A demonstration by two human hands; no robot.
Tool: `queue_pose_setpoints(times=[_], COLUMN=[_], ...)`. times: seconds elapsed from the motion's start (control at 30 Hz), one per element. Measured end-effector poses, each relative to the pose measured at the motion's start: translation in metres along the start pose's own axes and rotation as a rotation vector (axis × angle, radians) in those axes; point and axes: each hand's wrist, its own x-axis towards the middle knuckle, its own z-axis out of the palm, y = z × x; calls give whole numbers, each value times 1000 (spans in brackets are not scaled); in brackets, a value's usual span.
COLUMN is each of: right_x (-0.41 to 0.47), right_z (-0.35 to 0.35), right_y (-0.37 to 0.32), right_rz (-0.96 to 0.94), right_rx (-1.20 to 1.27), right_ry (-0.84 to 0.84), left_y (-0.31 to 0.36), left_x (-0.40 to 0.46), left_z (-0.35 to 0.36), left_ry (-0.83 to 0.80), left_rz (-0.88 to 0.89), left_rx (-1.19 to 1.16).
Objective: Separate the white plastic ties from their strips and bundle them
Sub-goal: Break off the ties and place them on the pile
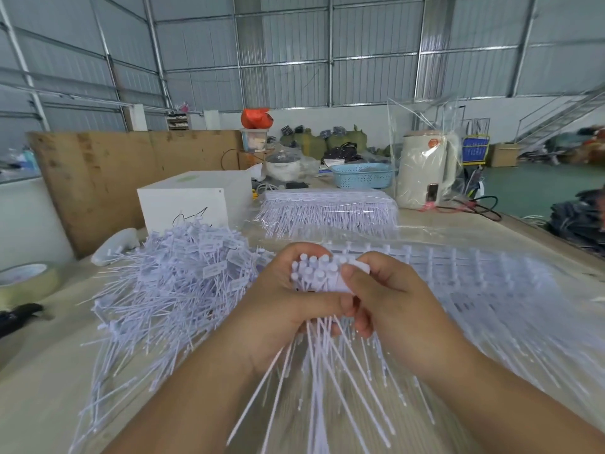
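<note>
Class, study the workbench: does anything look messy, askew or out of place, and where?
Nothing looks damaged. The loose pile of ties left of the hands lies jumbled, tails pointing every way, unlike the neat stack of strips behind. Both the left hand and right hand grip one bundle.

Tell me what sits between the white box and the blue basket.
In the head view, a white lidded pot and some cables sit between the white box and the blue basket.

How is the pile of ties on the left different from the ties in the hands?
The pile of ties lies loose and crisscrossed on the table; the held ties stand gathered, heads up together. The pile is far bigger. Both are white plastic.
</note>
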Motion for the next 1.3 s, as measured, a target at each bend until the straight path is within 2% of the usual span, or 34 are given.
queue_pose_setpoints(times=[0.13, 0.23, 0.37, 0.53, 0.73, 0.87, 0.93, 1.0, 1.1, 1.23, 1.3], right_x=[1, 2, 2, 0, 0, -5, -5, -4, -3, 2, 6], right_z=[2, 5, 4, 9, 13, 17, 19, 20, 20, 7, -1], right_y=[5, 9, 7, 5, 9, 3, 2, 4, 2, 4, 5], right_rz=[46, 162, 254, 199, 257, 185, 136, 105, 108, 85, 68], right_rx=[49, 117, 216, 261, 499, 436, 450, 484, 483, 335, 331], right_ry=[9, -18, -69, -121, -102, -104, -21, 64, 128, 224, 258], left_y=[-3, -3, -1, 0, -9, -10, -9, -11, -16, -13, -13], left_x=[1, 0, -3, -7, -6, -6, -6, -5, -3, -3, -5], left_z=[4, 9, 5, 6, 14, 17, 18, 16, 13, 18, 18], left_ry=[46, 85, 54, 37, 43, 72, 90, 109, 105, -55, -102], left_rz=[-19, -15, -10, 41, 101, 84, 72, 34, -32, -89, -177], left_rx=[92, 208, 335, 425, 492, 581, 640, 609, 421, 230, 172])
